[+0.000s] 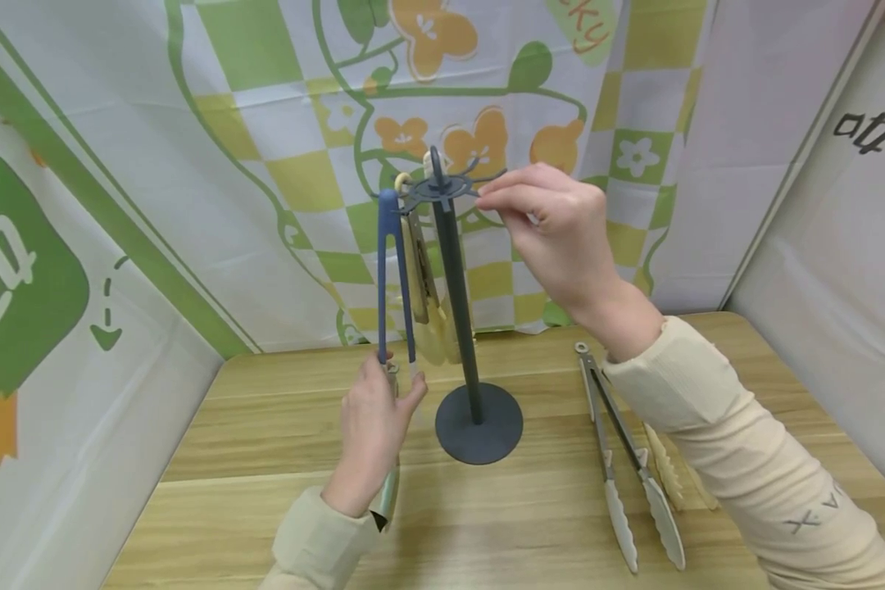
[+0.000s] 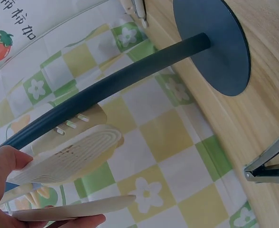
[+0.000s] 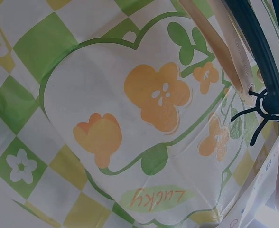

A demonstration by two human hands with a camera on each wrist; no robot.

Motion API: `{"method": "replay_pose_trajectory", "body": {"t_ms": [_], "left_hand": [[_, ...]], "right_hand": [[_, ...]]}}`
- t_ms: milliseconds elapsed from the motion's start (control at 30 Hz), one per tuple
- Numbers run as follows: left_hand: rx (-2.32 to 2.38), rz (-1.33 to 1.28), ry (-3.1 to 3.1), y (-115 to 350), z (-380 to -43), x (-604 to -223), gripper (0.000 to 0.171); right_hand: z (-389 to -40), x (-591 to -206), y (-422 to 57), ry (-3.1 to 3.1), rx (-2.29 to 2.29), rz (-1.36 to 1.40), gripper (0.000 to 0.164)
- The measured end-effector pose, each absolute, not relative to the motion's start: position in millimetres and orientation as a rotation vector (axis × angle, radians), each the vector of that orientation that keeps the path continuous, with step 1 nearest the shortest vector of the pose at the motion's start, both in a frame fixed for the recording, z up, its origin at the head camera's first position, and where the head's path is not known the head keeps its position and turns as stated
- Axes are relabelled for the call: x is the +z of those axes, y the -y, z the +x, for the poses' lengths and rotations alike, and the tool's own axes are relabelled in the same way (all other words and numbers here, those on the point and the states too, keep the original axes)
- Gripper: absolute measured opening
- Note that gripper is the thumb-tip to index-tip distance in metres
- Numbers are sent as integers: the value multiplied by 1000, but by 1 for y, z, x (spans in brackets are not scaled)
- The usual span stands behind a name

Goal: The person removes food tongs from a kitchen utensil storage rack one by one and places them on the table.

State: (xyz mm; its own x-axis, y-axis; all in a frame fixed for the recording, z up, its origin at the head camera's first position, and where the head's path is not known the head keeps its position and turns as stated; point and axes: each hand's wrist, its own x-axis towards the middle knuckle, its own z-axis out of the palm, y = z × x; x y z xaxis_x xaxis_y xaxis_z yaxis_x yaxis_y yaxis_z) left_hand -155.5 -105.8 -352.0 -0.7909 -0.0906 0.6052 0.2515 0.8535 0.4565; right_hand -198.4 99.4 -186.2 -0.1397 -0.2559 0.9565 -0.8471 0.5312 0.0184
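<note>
Blue-armed tongs (image 1: pixel 383 279) stand upright just left of a dark rack (image 1: pixel 456 303), slim-poled and round-based; below them, the left hand (image 1: pixel 372 418) grips their lower end, thumb and fingers set against the two pale heads, one visibly ribbed; right of them, the right hand (image 1: pixel 560 233) pinches the rack's thin hook; scalloped-tipped metal tongs (image 1: pixel 619 421) lie right, on the wood-grained counter (image 1: pixel 251 459)

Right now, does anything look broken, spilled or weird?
I see nothing spilled or broken. One funny thing: the dark stand pole looks bent in the left wrist view, but straight in the head view, so the camera probably causes that.
</note>
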Motion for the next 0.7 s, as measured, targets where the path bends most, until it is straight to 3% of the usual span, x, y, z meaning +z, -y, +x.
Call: {"method": "replay_pose_trajectory", "body": {"t_ms": [700], "left_hand": [[-730,-89,2381,116,-156,-351,39]], "right_hand": [[-199,-186,-100,1672,677,940,17]]}}
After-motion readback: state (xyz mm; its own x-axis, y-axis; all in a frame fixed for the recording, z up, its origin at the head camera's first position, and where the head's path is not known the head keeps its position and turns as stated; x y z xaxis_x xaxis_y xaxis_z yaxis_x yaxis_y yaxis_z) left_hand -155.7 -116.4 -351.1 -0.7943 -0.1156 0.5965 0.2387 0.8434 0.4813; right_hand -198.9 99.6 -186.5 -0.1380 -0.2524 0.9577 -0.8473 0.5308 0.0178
